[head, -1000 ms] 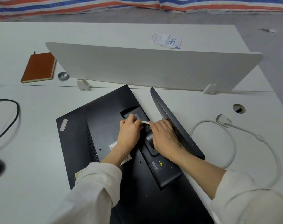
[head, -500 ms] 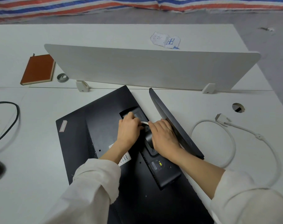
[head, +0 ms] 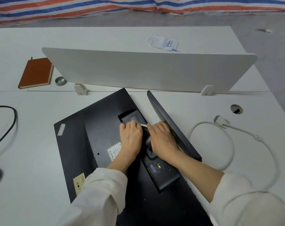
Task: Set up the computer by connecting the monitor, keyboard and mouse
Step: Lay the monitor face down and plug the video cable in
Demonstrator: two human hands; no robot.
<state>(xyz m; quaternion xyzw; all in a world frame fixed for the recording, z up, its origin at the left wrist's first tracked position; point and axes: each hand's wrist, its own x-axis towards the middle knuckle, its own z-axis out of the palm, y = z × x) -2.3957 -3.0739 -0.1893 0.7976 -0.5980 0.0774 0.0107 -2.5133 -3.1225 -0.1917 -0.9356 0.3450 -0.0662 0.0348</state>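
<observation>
A black monitor (head: 96,128) lies face down on the white desk (head: 32,160), its back toward me. Its stand neck (head: 148,141) rises from the middle of the back, and the flat stand base (head: 172,126) sticks up on edge to the right. My left hand (head: 130,137) has its fingers curled at the left side of the neck, by the mount recess. My right hand (head: 163,141) grips the neck from the right, against the base. A white ring shows between the two hands. A white video cable (head: 226,137) lies looped on the desk at right.
A white divider panel (head: 146,70) stands across the desk behind the monitor. Behind it lie a brown notebook (head: 35,72), a small grey ring (head: 60,81) and a crumpled paper (head: 164,43). Black cables (head: 10,124) curve at the left edge. A cable hole (head: 236,109) sits at right.
Both hands stay at the stand neck; they have barely shifted. My view has tilted slightly.
</observation>
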